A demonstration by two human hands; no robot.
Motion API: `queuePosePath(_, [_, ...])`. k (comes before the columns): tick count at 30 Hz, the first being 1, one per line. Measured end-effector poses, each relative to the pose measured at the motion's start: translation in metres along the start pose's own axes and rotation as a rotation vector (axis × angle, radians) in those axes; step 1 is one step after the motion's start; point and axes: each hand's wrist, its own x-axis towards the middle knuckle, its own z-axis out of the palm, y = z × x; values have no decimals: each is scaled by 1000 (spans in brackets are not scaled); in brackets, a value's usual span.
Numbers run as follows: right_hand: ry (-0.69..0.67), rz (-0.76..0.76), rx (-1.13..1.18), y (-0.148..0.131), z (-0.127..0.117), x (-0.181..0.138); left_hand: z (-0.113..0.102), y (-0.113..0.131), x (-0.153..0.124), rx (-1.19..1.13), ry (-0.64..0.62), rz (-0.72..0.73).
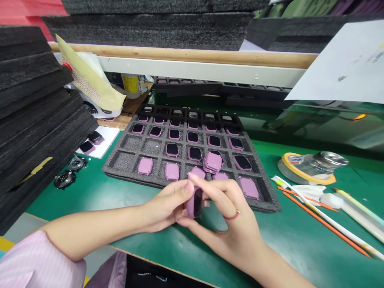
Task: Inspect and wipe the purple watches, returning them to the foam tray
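Note:
Between my two hands is a pink-purple smartwatch case (194,203) with a dark screen, tilted on edge just over the table's front. My left hand (172,204) grips it from the left, thumb against its upper edge. The fingers of my right hand (231,216) close on its right side and bottom. Behind them lies a dark grey foam tray (123,160) with square pockets. Several cases in it show dark screens; in the front row, several pink cases (145,165) lie pink side up. One pink case (213,161) rests on top of another.
Foam trays (27,100) are stacked at left. Nearby lie two cases on a white sheet (106,138) and two round black watch parts (64,179). At right are a glass bottle with a metal cap (312,166), orange sticks (327,225) and a hanging paper (345,64).

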Motion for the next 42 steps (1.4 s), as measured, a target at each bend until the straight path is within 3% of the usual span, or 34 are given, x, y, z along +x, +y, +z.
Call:
queuePosePath(5, [-45,133,184,5,-3,0,-1,1,0,-54,3,-52])
queuePosePath(14, [-100,42,158,12,-1,-1,-3,3,1,-78,29,-84])
queuePosePath(16, [-58,28,116,20,-4,2,-3,3,1,-49,53,-125])
queuePosePath(18, [58,123,52,34,-8,8,-2,2,1,37,67,-155])
queuePosePath(20, [162,319,26,51,-11,14,-1,1,1,187,67,-172])
queuePosePath(23, [164,542,69,73,-10,20,-2,-4,2,462,10,-209])
queuePosePath(28, [109,584,215,83,-11,19,-7,-15,2,691,-90,-190])
queuePosePath(31, [207,571,316,85,-21,18,-3,-12,-2,784,-100,-122])
queuePosePath(33, [303,577,354,92,-28,19,3,0,-2,940,-86,12])
queuePosePath(36, [403,610,370,105,-29,20,20,29,9,1333,2,287])
queuePosePath(39, [401,652,360,115,-20,20,41,56,37,1881,131,536])
queuePosePath(41, [383,666,344,119,-13,21,57,66,59,2159,290,558])
queuePosePath(42, [379,667,335,121,-11,22,64,67,69,2242,359,503])
